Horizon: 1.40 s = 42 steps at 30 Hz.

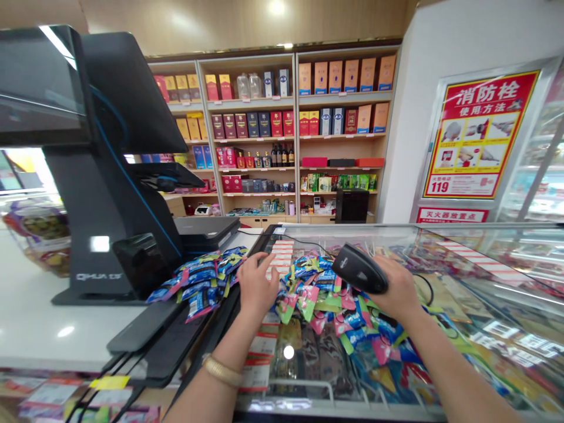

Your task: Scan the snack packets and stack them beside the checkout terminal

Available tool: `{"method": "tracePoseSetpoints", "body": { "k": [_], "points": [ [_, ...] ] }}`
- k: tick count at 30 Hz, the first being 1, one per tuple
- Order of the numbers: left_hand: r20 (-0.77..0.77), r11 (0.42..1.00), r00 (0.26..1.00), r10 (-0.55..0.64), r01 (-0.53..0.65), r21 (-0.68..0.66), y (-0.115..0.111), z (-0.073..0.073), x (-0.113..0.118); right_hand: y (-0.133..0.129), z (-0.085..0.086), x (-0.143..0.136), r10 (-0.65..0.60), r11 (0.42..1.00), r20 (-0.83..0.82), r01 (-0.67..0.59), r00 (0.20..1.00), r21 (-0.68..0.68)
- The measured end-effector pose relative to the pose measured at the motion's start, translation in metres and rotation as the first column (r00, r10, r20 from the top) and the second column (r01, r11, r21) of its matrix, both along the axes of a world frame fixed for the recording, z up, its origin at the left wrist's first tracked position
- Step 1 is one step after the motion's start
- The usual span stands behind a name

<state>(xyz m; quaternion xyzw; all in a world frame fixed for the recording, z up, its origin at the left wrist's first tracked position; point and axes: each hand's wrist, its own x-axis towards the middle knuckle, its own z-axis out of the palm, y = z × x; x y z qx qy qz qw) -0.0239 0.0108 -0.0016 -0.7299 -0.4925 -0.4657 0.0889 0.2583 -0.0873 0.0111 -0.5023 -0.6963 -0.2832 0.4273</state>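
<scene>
My right hand (399,288) is wrapped round a black barcode scanner (360,269), which points up and to the left above the glass counter. Under and around it lies a loose heap of small blue, pink and green snack packets (324,282). Between that heap and a second pile of the same packets (205,282) is my left hand (259,285), its fingers bent and apart, with nothing visible in them. A gold-coloured bracelet (222,371) circles my left wrist. The scanner's trigger side is hidden by my right fingers.
A black cash register (118,176) stands at the left on the white counter (39,317). Before it lie a dark flat device (145,329) and cables. The glass-topped case (453,258) stretches right. Shelves of boxed goods (264,123) line the back wall.
</scene>
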Motion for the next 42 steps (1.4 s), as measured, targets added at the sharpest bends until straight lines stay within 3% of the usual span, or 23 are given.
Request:
{"method": "tracePoseSetpoints", "body": {
  "k": [3, 7, 12, 20, 23, 25, 27, 28, 29, 31, 33, 35, 38, 42],
  "points": [
    [-0.087, 0.941, 0.937, 0.338, -0.34, -0.004, 0.008, 0.006, -0.021, 0.0, -0.001, 0.0, -0.012, 1.0, -0.005, 0.012, 1.0, -0.011],
    [-0.224, 0.826, 0.829, 0.513, -0.548, -0.134, 0.019, 0.003, -0.043, 0.0, -0.002, -0.001, -0.008, 0.999, -0.004, 0.008, 1.0, -0.04],
    [-0.274, 0.775, 0.802, 0.531, -0.591, -0.226, 0.023, 0.001, -0.05, 0.0, -0.001, -0.003, 0.021, 0.999, 0.005, -0.02, 1.0, -0.033],
    [-0.22, 0.79, 0.807, 0.548, -0.586, -0.181, 0.02, 0.005, -0.048, -0.001, 0.001, -0.006, 0.023, 0.999, 0.002, -0.023, 1.0, -0.041],
    [-0.127, 0.821, 0.832, 0.541, -0.555, -0.133, 0.021, 0.006, -0.047, -0.001, 0.0, -0.005, 0.029, 0.999, 0.003, -0.029, 1.0, -0.042],
    [0.023, 0.877, 0.881, 0.473, -0.468, -0.112, 0.023, 0.007, -0.044, -0.001, 0.0, -0.005, 0.026, 0.999, 0.005, -0.025, 1.0, -0.044],
    [0.267, 0.956, 0.918, 0.293, -0.272, -0.113, 0.024, 0.009, -0.039, -0.001, 0.001, -0.005, 0.023, 0.999, 0.002, -0.023, 1.0, -0.044],
    [0.417, 0.983, 0.892, 0.174, -0.137, -0.119, 0.025, 0.011, -0.035, -0.001, 0.001, -0.006, 0.025, 0.999, -0.001, -0.025, 1.0, -0.039],
    [0.568, 0.992, 0.821, 0.056, 0.019, -0.124, 0.024, 0.012, -0.031, -0.001, 0.002, -0.006, 0.029, 0.999, -0.002, -0.03, 1.0, -0.034],
    [0.812, 0.931, 0.573, -0.111, 0.345, -0.116, 0.019, 0.013, -0.02, -0.003, 0.004, -0.008, 0.04, 0.999, 0.001, -0.04, 0.999, -0.023],
    [0.936, 0.794, 0.317, -0.154, 0.603, -0.074, 0.011, 0.014, -0.009, -0.004, 0.005, -0.01, 0.051, 0.999, 0.015, -0.051, 0.999, -0.017],
    [0.972, 0.661, 0.175, -0.155, 0.75, -0.03, 0.001, 0.015, 0.0, -0.006, 0.006, -0.012, 0.067, 0.998, 0.028, -0.067, 0.997, -0.022],
    [0.981, 0.564, 0.122, -0.152, 0.826, -0.015, -0.01, 0.014, 0.01, -0.008, 0.007, -0.014, 0.097, 0.994, 0.04, -0.095, 0.994, -0.061],
    [0.981, 0.526, 0.115, -0.153, 0.85, -0.017, -0.015, 0.011, 0.016, -0.008, 0.008, -0.017, 0.116, 0.982, 0.035, -0.11, 0.993, -0.152]
  ]
}}
